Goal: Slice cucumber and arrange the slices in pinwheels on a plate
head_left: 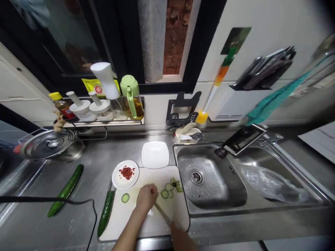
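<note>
My left hand (146,197) lies curled on the white cutting board (146,226), its fingers pressed down over something hidden beneath them. At the bottom edge, my right hand (180,238) grips a knife (162,212) whose blade slants up to just beside the left hand's fingers. Several cucumber slices (170,188) lie in a loose heap to the right of the left hand. One single slice (125,197) rests to its left. A whole cucumber (106,212) lies along the board's left edge.
A small round plate with red bits (117,179) and a white square plate (155,154) sit behind the board. The sink (209,195) adjoins the board's right side. Another cucumber (66,190), a black cable (52,200) and a lidded pot (49,144) occupy the left counter.
</note>
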The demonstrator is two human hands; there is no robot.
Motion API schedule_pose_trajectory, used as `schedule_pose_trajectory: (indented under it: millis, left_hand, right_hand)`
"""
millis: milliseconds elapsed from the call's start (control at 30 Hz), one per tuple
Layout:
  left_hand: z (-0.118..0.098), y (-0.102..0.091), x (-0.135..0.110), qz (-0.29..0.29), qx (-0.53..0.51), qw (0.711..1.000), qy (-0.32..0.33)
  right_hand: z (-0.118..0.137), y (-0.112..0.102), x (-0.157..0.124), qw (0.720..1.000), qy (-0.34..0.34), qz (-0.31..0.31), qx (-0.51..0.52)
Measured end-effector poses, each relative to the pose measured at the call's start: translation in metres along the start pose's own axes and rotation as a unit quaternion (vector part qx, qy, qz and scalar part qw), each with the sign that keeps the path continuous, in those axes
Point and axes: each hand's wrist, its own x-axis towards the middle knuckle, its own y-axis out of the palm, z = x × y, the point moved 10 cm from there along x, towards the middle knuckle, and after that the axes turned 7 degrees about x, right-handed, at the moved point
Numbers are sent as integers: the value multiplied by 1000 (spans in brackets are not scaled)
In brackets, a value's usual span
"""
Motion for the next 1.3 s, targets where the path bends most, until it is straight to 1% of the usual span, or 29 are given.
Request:
schedule_pose_trajectory:
  millis: [100, 233, 400, 533, 667, 1067, 1300]
  left_hand:
    - [-9, 19, 9, 18, 15, 1000, -18]
    - [-10, 35, 15, 27, 37, 998, -37]
    - [-12, 41, 18, 32, 57, 997, -48]
    - [-13, 42, 19, 34, 61, 996, -49]
    - [-13, 43, 19, 35, 61, 996, -46]
    - [-15, 39, 14, 29, 65, 996, -53]
    - [-17, 41, 13, 32, 59, 996, -54]
  right_hand:
    - [2, -4, -3, 999, 20, 27, 1]
    - [11, -17, -8, 1000, 20, 17, 10]
    - [20, -32, -21, 1000, 9, -13, 19]
    - [20, -36, -24, 1000, 14, -22, 15]
    - [17, -34, -23, 999, 26, -15, 11]
    - [8, -16, -7, 997, 67, 37, 14]
    - [4, -10, -3, 995, 78, 55, 18]
